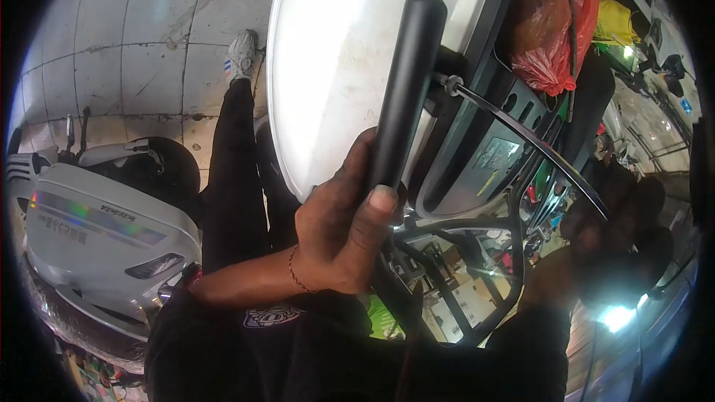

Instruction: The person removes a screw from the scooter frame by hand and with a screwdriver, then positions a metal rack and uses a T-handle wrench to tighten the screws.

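Note:
My left hand [346, 216] is wrapped round the lower end of a long black rounded bar [410, 81], its thumb pressed on the front. Behind the bar is a large white panel [335, 52] with a dark edge. A thin, shiny metal rod [532, 137] with a round collar runs from beside the bar down to the right. Near the rod's lower end is my right hand [614, 230], dark and partly lost in shadow and glare. Its fingers and whatever they hold cannot be made out.
A grey scooter body [112, 230] stands at the left. A red plastic bag [547, 22] hangs at the upper right. Below the panel is a black tubular frame [514, 253]. A shoe [242, 55] rests on the tiled floor [156, 11]. A bright light [618, 318] shines at the lower right.

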### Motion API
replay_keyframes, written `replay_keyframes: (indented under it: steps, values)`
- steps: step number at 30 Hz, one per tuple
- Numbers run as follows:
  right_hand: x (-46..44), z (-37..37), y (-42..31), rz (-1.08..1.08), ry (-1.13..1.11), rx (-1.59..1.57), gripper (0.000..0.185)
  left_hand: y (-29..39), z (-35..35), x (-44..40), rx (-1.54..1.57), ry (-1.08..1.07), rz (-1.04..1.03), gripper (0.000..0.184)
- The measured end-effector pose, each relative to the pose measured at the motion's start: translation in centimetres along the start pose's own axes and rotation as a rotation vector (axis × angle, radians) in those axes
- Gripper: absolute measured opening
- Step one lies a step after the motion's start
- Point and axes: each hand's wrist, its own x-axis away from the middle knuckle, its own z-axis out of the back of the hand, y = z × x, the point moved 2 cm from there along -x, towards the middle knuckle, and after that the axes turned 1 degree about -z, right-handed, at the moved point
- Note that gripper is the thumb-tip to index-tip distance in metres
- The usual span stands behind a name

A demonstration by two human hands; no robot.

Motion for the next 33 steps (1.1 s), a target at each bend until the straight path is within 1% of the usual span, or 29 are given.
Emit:
replay_keyframes:
  steps: [4,6,9,12,14,17,19,20,21,22,23,24,25,26,27,28,29,30,32,33]
  values:
    - [-0.3,-0.4,0.8,-0.002,-0.043,-0.088,0.017,-0.5,0.0,0.1,0.009,0.019,-0.050,0.059]
    - [0.0,-0.6,0.8,-0.018,-0.052,-0.061,0.012,-0.4,0.0,0.1,0.005,0.018,-0.061,0.059]
    - [0.1,-0.6,0.6,-0.047,-0.069,-0.039,0.005,0.2,0.0,0.0,0.012,-0.005,-0.022,0.058]
    - [0.1,-0.5,0.3,-0.083,-0.085,-0.026,0.007,0.1,-0.7,0.1,0.032,0.009,0.012,0.058]
    - [0.0,-0.5,0.2,-0.104,-0.108,-0.013,0.012,-0.6,-1.6,0.1,0.069,0.242,0.009,0.077]
    - [-0.6,-0.2,0.2,-0.153,-0.156,0.030,0.021,-0.5,-1.4,0.0,0.025,0.232,0.016,0.077]
    - [-0.8,0.5,0.1,-0.232,-0.186,0.071,0.026,-0.9,-1.1,0.2,0.022,0.214,0.004,0.077]
    - [-0.8,0.7,-0.1,-0.270,-0.234,0.070,0.029,-1.0,-1.0,0.1,0.019,0.196,-0.020,0.077]
    - [-0.9,0.9,-0.7,-0.333,-0.332,0.040,0.032,-0.7,-0.9,-0.1,0.019,0.201,-0.031,0.077]
    - [-0.9,1.0,-1.0,-0.403,-0.383,0.043,0.034,-0.5,-1.0,-0.2,0.027,0.177,-0.020,0.077]
    - [-0.9,0.8,-1.0,-0.535,-0.420,0.081,0.037,-0.4,-1.0,-0.1,0.036,0.149,-0.002,0.077]
    - [-1.0,0.5,-0.5,-0.444,-0.344,0.108,0.035,-0.4,-1.1,0.1,0.038,0.144,0.004,0.077]
    - [-0.7,0.2,-0.3,-0.372,-0.217,0.213,0.033,-0.4,-1.1,0.2,0.048,0.142,0.016,0.077]
    - [-0.2,0.1,-0.5,-0.349,-0.105,0.360,0.032,-0.3,-1.2,0.0,0.055,0.142,0.017,0.078]
    - [0.0,-0.2,-0.5,-0.329,-0.050,0.432,0.030,-0.4,-1.1,-0.4,0.053,0.145,-0.001,0.078]
    - [-0.1,-0.5,-0.8,-0.290,-0.074,0.332,0.029,-0.6,-0.8,-0.5,0.028,0.123,-0.040,0.077]
    - [-0.2,-1.3,-0.5,-0.264,-0.038,0.243,0.029,-0.7,-0.7,-0.2,0.003,0.096,-0.060,0.076]
    - [-0.2,-1.8,-0.1,-0.219,0.065,0.193,0.029,-0.6,-0.5,0.0,0.001,0.096,-0.047,0.076]
    - [-0.2,-2.0,0.8,-0.135,0.331,0.249,0.030,-0.1,-0.3,-0.3,0.037,0.000,0.002,0.074]
    - [0.0,-2.9,1.2,-0.062,0.406,0.254,0.031,0.0,-0.1,-0.5,0.034,-0.001,-0.006,0.074]
